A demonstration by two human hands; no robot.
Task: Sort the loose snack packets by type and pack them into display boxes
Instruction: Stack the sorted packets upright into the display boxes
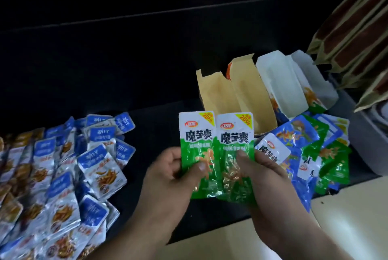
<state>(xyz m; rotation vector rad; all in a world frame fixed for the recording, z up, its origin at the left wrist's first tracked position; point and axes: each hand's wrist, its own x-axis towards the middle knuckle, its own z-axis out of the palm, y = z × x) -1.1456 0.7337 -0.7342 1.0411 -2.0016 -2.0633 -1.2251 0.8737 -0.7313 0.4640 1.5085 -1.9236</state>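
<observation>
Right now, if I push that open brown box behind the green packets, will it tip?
Probably slides or tips easily: the brown box looks like thin card, with no packets showing inside. Its torn flaps likely bend. The packet pile beside it may brace it.

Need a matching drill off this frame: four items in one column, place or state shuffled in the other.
Items
1. green packets
2. blue-and-silver packet pile
3. tan-lined cartons
4. mixed blue-green pile

Place or state
A. far left of the view
B. gripped by the left hand and right hand
C. lying just right of the right hand
D. standing open behind the held packets

Pairs: 1-B, 2-A, 3-D, 4-C
</observation>
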